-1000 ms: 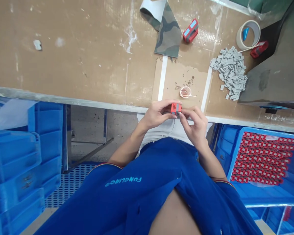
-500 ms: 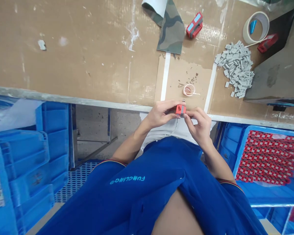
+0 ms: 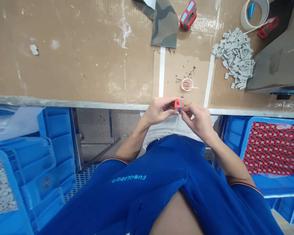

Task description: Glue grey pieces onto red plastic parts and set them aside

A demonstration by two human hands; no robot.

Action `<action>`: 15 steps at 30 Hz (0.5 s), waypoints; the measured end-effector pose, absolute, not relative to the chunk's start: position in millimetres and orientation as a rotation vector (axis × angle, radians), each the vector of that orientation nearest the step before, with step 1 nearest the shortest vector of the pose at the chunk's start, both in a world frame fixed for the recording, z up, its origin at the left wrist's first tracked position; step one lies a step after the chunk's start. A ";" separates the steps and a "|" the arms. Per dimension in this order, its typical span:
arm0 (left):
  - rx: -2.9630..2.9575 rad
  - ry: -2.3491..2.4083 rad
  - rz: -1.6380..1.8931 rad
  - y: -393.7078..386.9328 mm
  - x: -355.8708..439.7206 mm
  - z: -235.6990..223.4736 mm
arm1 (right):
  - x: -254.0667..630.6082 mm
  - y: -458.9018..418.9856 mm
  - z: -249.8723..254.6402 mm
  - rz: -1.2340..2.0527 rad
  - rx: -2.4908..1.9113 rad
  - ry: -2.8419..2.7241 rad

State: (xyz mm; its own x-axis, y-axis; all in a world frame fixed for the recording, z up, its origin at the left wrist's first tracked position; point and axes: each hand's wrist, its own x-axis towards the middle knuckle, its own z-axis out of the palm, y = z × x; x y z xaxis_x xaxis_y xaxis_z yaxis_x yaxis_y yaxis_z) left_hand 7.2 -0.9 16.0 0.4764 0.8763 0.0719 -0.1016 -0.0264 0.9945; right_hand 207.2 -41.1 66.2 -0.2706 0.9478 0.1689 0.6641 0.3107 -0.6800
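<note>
My left hand (image 3: 157,111) grips a small red-and-grey plastic toy part (image 3: 178,104) between thumb and fingers, just over the table's front edge. At the part's right side, my right hand (image 3: 197,119) has thumb and fingertips pinched together. Whatever lies between those fingertips is too small to make out. Just beyond the part, a tiny shiny piece (image 3: 182,96) rests on the cardboard. Behind it stands a small clear cup (image 3: 187,84) with a thin white stick lying across it.
A pile of grey plastic tabs (image 3: 236,58) lies at right, near a tape roll (image 3: 245,25). Further back are a red-and-grey toy piece (image 3: 188,15) and a camouflage strip (image 3: 164,27). A blue crate (image 3: 246,140) below right holds rows of red parts; blue bins (image 3: 57,130) stand at left.
The camera view has shifted slightly. My left hand keeps its grip on the toy part, while the right fingertips have moved a little at its right side, more of which now shows.
</note>
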 end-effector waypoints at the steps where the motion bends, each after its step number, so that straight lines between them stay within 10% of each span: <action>1: 1.362 0.745 0.907 -1.3 7.1 16.1 | 206.6 -41.5 67.8 0.675 -1.444 -2.021; 15: 1.154 0.680 0.875 0.3 7.2 21.2 | 204.6 -30.8 99.0 1.098 -1.589 -1.896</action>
State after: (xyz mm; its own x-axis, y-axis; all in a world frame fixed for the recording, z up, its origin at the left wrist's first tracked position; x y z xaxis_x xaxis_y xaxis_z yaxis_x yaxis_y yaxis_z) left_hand 7.2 0.3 21.2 0.5061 0.8623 -0.0186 -0.2315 0.1566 0.9602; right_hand 204.6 -30.8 99.0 -0.2498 0.9552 -0.1587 0.6133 0.0292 -0.7893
